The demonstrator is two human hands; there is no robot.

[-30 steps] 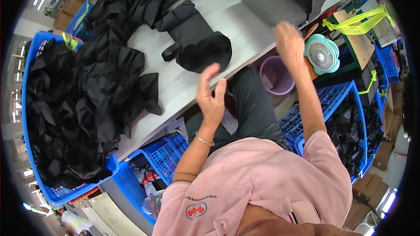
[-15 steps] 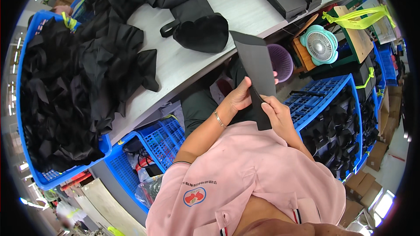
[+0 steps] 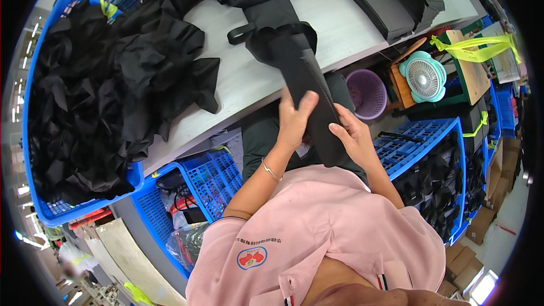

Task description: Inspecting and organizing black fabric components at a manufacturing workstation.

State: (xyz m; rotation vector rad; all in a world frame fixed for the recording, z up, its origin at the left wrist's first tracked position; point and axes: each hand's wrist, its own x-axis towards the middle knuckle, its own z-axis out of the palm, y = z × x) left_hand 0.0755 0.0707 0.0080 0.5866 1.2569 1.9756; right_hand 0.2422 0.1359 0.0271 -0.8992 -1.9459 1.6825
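Note:
A long, stiff black panel [image 3: 317,107] slants between my hands, its far end over a black fabric bag [image 3: 258,45] with a loop handle on the table. It looks like a board or thick sheet, with a greyish strip along its right edge. My left hand [image 3: 296,118] holds its left side, thumb lying on the near face and the fingers partly hidden and slightly blurred. On the opposite edge, my right hand [image 3: 354,136] pinches the panel between thumb and fingers.
A heap of black fabric pieces [image 3: 73,107] fills a blue crate on the left. Stacked grey-black panels [image 3: 385,11] lie at the table's far right. Beyond my right hand are a purple basket [image 3: 367,93], a teal fan [image 3: 423,77] and a blue crate [image 3: 419,147] of black pieces.
The panel has turned and swung leftward, its far end now over the bag, with a darker face showing. My left hand has moved left and slightly away from my right hand.

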